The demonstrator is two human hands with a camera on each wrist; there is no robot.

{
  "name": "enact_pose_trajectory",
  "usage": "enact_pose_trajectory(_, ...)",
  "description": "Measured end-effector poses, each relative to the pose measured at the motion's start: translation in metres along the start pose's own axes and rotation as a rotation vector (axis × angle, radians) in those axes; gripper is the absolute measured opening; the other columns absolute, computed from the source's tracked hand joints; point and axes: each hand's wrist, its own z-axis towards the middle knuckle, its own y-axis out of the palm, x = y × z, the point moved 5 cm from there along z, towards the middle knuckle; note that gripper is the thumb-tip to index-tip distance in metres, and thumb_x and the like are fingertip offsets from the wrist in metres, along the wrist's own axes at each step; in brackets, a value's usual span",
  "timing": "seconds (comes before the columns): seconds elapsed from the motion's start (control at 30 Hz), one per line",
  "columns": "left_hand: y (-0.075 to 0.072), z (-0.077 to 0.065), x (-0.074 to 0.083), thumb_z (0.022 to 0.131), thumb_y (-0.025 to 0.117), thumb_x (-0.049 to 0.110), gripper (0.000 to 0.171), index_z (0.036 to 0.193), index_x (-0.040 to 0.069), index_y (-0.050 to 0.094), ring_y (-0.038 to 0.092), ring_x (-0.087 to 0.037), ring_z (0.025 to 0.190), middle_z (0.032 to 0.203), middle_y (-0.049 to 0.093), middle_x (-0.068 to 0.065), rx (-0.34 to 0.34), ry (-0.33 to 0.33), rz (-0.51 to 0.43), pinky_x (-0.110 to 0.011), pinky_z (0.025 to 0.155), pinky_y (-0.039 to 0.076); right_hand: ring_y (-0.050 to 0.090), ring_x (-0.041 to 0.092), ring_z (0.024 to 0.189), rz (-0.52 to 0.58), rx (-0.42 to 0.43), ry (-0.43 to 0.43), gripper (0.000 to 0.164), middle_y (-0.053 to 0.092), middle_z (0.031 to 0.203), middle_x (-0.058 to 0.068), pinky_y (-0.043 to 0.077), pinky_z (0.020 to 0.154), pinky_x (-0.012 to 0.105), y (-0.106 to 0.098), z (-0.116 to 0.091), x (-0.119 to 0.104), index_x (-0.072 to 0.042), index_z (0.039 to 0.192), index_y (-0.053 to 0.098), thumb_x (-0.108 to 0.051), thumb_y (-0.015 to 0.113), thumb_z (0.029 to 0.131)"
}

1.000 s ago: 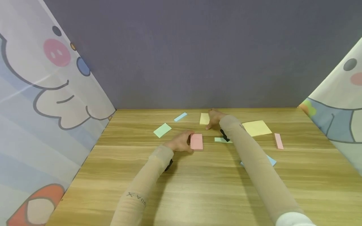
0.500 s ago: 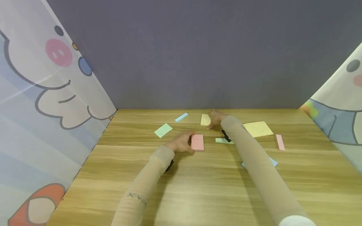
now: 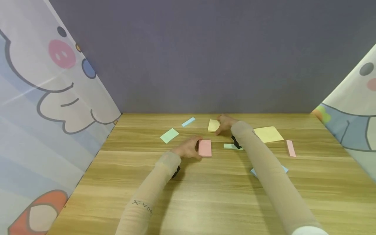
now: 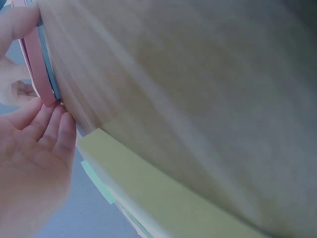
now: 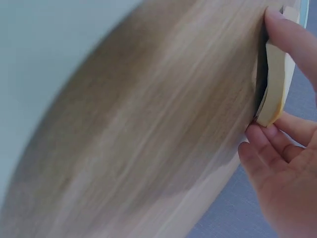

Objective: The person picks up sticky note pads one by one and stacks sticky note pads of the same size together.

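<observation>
Thumb and fingers of my left hand (image 3: pixel 187 148) pinch a pink sticky-note pad (image 3: pixel 205 148) near the table's middle. In the left wrist view, fingertips (image 4: pixel 52 124) meet one end of the pink pad (image 4: pixel 39 64), the thumb the other. Farther back, my right hand (image 3: pixel 227 124) grips a small pale yellow sticky-note pad (image 3: pixel 213 125) from its right side. Seen from the right wrist, the yellow pad (image 5: pixel 275 84) stands on edge between thumb and fingertips, slightly bent. A green strip pad (image 3: pixel 230 146) lies under the right wrist, partly hidden.
A green pad (image 3: pixel 169 135) and a narrow blue strip (image 3: pixel 188 121) lie to the left. On the right are a large yellow pad (image 3: pixel 268 134), a pink strip (image 3: pixel 290 148) and a blue pad (image 3: pixel 284 168) half covered by the forearm. A grey wall (image 3: pixel 217 58) stands behind.
The small yellow pad has shifted slightly toward me, and its thick near edge now shows. My left hand and the pink pad stay about where they were.
</observation>
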Motion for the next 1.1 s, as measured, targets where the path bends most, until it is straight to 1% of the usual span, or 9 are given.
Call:
enact_pose_trajectory(0.2,0.0003,-0.0007,-0.0004,0.068,0.079,0.02,0.091,0.143,0.01,0.028,0.042,-0.024,0.123,0.14,0.038,-0.007,0.005,0.004,0.005,-0.037,0.102,0.036,0.018,0.04,0.136,0.036,-0.001,-0.004,0.094,0.018,0.148,0.025,0.026,0.108,0.05,0.0015,-0.0015,-0.0015,0.005,0.142,0.023,-0.03,0.077,0.072)
enact_pose_trajectory(0.43,-0.003,-0.0008,0.0029,0.068,0.079,0.019,0.092,0.143,0.009,0.028,0.041,-0.024,0.125,0.14,0.038,-0.008,0.014,0.012,0.009,-0.037,0.103,0.035,0.019,0.039,0.135,0.073,0.019,0.008,0.093,0.019,0.148,0.023,0.026,0.108,0.05,-0.0017,-0.0022,-0.0012,0.005,0.141,0.025,-0.028,0.077,0.072)
enact_pose_trajectory(0.63,-0.003,-0.0004,0.0045,0.068,0.079,0.02,0.092,0.143,0.008,0.027,0.041,-0.023,0.123,0.139,0.039,-0.008,0.01,0.011,0.009,-0.036,0.103,0.035,0.015,0.041,0.136,0.025,0.048,-0.013,0.092,0.016,0.148,0.027,0.021,0.11,0.049,-0.0034,-0.0001,-0.0004,0.008,0.139,0.027,-0.028,0.078,0.07)
enact_pose_trajectory(0.77,-0.0018,-0.0009,0.0036,0.069,0.079,0.019,0.092,0.143,0.009,0.027,0.043,-0.024,0.121,0.138,0.039,-0.008,0.002,0.004,-0.008,-0.036,0.102,0.036,0.017,0.041,0.136,0.023,0.065,-0.016,0.094,0.015,0.148,0.027,0.021,0.111,0.048,-0.0028,0.001,-0.0007,0.008,0.139,0.028,-0.028,0.079,0.069)
enact_pose_trajectory(0.93,-0.0007,-0.001,0.0014,0.069,0.079,0.018,0.092,0.144,0.01,0.026,0.041,-0.024,0.123,0.14,0.037,-0.008,-0.003,-0.007,-0.036,-0.037,0.103,0.036,0.022,0.041,0.134,0.04,0.087,-0.031,0.094,0.016,0.148,0.026,0.025,0.109,0.049,-0.0001,0.0029,0.0007,0.007,0.139,0.028,-0.029,0.078,0.069)
enact_pose_trajectory(1.1,0.001,0.0001,-0.0002,0.069,0.079,0.019,0.092,0.144,0.01,0.026,0.042,-0.023,0.122,0.14,0.037,-0.008,-0.004,0.003,-0.03,-0.036,0.102,0.037,0.018,0.042,0.135,0.074,0.088,-0.031,0.094,0.009,0.149,0.026,0.024,0.109,0.051,0.0037,0.0032,0.0024,0.006,0.14,0.026,-0.028,0.078,0.07)
